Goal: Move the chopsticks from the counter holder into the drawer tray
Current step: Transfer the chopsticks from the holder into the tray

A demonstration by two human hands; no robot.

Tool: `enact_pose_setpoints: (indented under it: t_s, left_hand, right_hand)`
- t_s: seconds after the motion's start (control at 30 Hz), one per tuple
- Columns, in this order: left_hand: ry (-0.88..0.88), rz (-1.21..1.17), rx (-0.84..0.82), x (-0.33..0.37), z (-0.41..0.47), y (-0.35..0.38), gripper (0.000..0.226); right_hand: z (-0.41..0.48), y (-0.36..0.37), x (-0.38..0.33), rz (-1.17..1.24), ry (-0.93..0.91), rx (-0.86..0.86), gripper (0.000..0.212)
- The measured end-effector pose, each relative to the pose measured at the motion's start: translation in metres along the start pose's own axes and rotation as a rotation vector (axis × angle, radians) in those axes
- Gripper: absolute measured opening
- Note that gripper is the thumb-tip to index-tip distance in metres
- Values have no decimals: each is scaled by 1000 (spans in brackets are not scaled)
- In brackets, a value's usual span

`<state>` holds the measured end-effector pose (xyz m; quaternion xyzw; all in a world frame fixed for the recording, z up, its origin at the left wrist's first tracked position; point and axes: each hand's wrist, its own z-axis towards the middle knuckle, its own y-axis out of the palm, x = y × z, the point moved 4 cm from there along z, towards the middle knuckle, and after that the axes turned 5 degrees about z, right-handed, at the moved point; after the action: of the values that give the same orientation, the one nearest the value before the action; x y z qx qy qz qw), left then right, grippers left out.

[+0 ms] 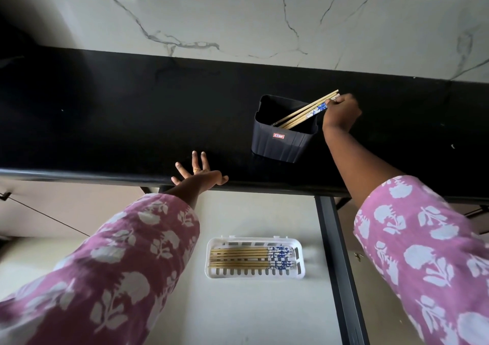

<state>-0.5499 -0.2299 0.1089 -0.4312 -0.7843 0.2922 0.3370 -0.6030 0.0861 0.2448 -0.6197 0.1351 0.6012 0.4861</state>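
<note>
A black holder (pixel 280 141) stands on the dark counter (pixel 132 122), with a few wooden chopsticks (pixel 301 113) leaning out of it toward the right. My right hand (pixel 341 113) is at their blue-and-white patterned tops, fingers pinched on one of them. My left hand (pixel 197 172) rests flat on the counter's front edge, fingers spread, holding nothing. Below, in the open drawer (pixel 251 313), a white slotted tray (pixel 230 272) holds several chopsticks (pixel 251 258) lying side by side, patterned ends to the right.
A white marble-veined wall (pixel 238 14) rises behind the counter. The drawer's dark right side rail (pixel 336 265) runs down next to the tray. A cabinet front (pixel 53 212) lies at the lower left.
</note>
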Motion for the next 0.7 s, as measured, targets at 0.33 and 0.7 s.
enact_pose_setpoints:
  t_s: [0.33, 0.7]
  left_hand:
    - [-12, -14, 14, -1, -1, 6, 78]
    - [52, -66, 13, -3, -6, -11, 86]
  right_hand:
    - [-1, -11, -9, 160, 33, -22, 14]
    - [-3, -82, -43, 345, -90, 166, 12]
